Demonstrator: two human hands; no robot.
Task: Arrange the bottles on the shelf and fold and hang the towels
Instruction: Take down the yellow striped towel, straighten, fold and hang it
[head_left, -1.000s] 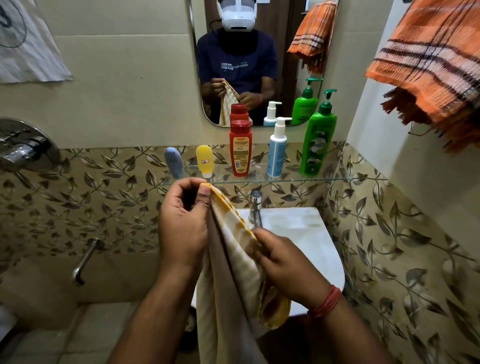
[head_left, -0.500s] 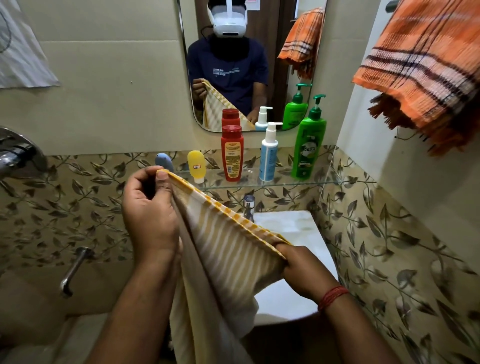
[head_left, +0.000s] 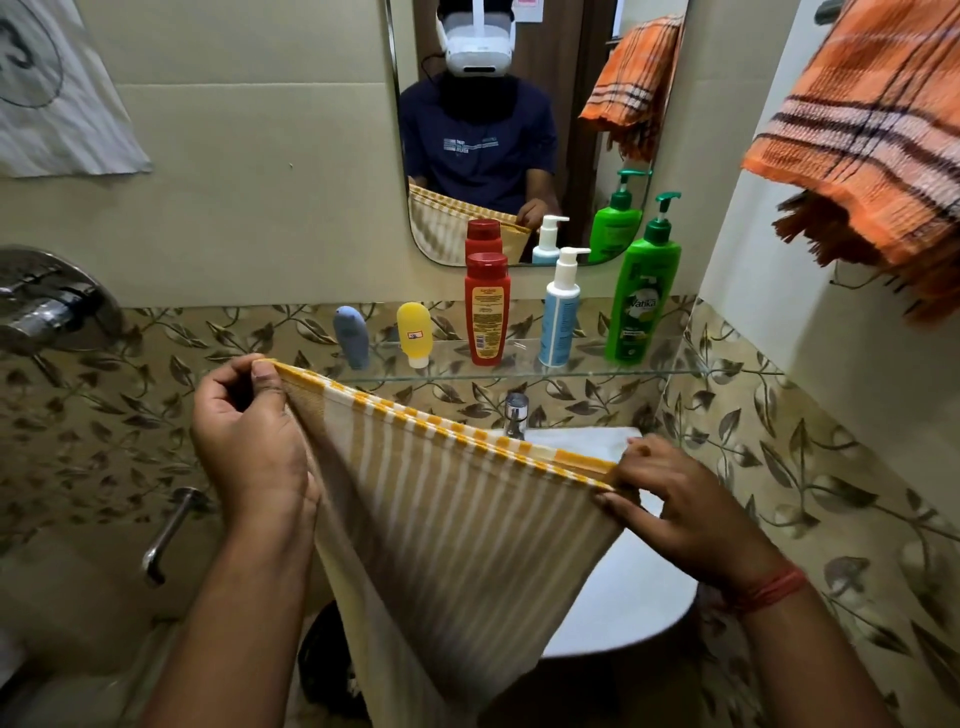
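Note:
A beige towel with white stripes and a yellow edge (head_left: 457, 519) hangs stretched between my hands over the sink. My left hand (head_left: 249, 431) pinches its upper left corner; my right hand (head_left: 675, 504) pinches the right corner, lower down. On the glass shelf (head_left: 582, 371) stand a grey-blue tube (head_left: 351, 336), a yellow tube (head_left: 414, 334), a red bottle (head_left: 487, 309), a white and blue pump bottle (head_left: 560, 306) and a green pump bottle (head_left: 644, 291). An orange checked towel (head_left: 862, 135) hangs at the upper right.
The white sink (head_left: 623, 597) with a chrome tap (head_left: 516, 415) lies under the towel. A mirror (head_left: 519, 130) hangs above the shelf. A shower valve (head_left: 47, 306) and a spout (head_left: 166, 535) stick out of the left wall. A white cloth (head_left: 57, 93) hangs at the upper left.
My hands have moved apart, spreading the bunched towel out flat and taut. The right hand went right, the left hand went left.

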